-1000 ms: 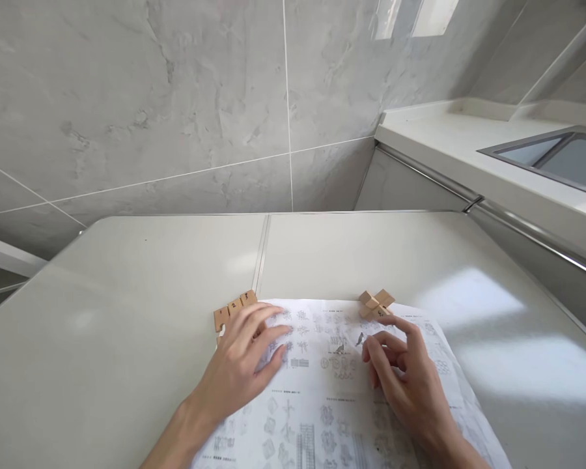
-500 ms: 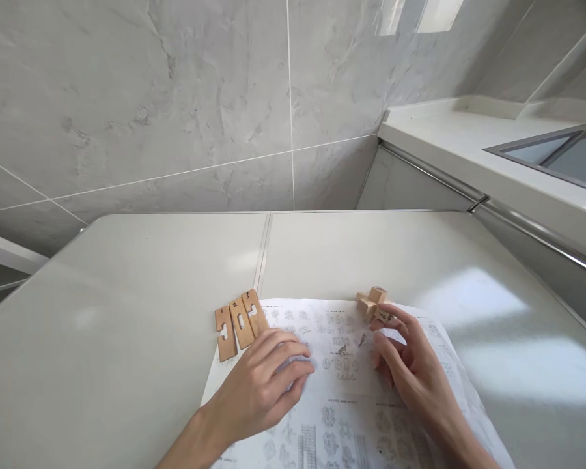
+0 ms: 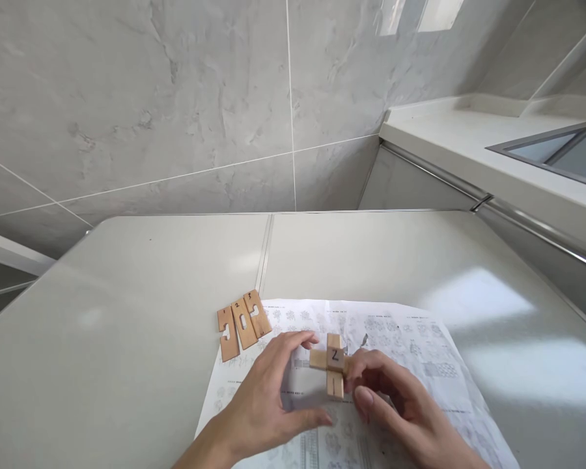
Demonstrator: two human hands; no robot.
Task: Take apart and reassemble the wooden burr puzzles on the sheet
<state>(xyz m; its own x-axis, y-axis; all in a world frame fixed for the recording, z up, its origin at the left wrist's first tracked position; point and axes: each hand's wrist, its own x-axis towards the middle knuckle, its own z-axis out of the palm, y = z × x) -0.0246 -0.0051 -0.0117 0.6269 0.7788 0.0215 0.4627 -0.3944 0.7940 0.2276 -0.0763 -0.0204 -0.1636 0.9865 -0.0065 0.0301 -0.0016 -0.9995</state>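
A person's two bare hands meet over a printed paper sheet [image 3: 444, 417] on a pale worktop [image 3: 151, 326]; between them, above the middle of the sheet, is a wooden cross-shaped block puzzle [image 3: 334, 358], its facing end marked 2. The right hand [image 3: 400, 404] grips the puzzle's right arm in curled fingers; the left hand [image 3: 264, 394] is open, thumb and fingers spread around the puzzle's left side, apparently not touching it; whether the puzzle is lifted or rests on the paper, I cannot tell. Three flat slotted wooden pieces, numbered 1 [image 3: 231, 350], 2 [image 3: 241, 309] and 3 [image 3: 249, 298], lie fanned at the sheet's upper left corner, beyond the left hand.

With the hold on one arm only, the puzzle could twist or slip, as nothing seems to steady the far side; a hard sideways pull might work a stick loose, if its parts merely interlock; a dragging wrist could shift or crease the thin sheet, nudging the fanned pieces out of line.
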